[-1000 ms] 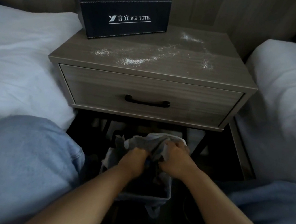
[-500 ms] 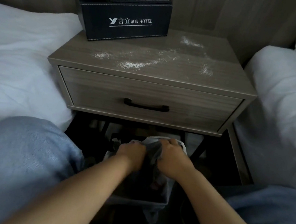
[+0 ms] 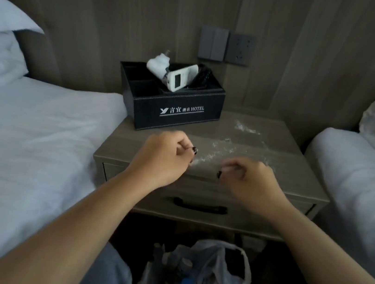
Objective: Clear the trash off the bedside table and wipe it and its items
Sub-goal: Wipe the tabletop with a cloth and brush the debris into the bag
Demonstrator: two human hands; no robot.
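Observation:
The grey wooden bedside table (image 3: 284, 156) has white powder (image 3: 222, 147) scattered across its top. A black hotel organiser box (image 3: 176, 113) stands at its back left, holding a white remote (image 3: 181, 80), a crumpled white item (image 3: 159, 64) and a dark remote (image 3: 202, 77). My left hand (image 3: 162, 160) hovers over the table's front edge, fingers curled with nothing in them. My right hand (image 3: 249, 180) is beside it, also curled and holding nothing. Below, a bin lined with a plastic bag (image 3: 210, 276) holds trash.
White beds flank the table, one on the left (image 3: 35, 143) and one on the right (image 3: 358, 179). A drawer with a black handle (image 3: 198, 206) faces me. Wall switches (image 3: 225, 45) sit above the table. My blue-clad knee (image 3: 108, 276) is low in view.
Both hands let go of the trash bag in the bin and rose to the table's front edge. The view tilted up, showing the wall.

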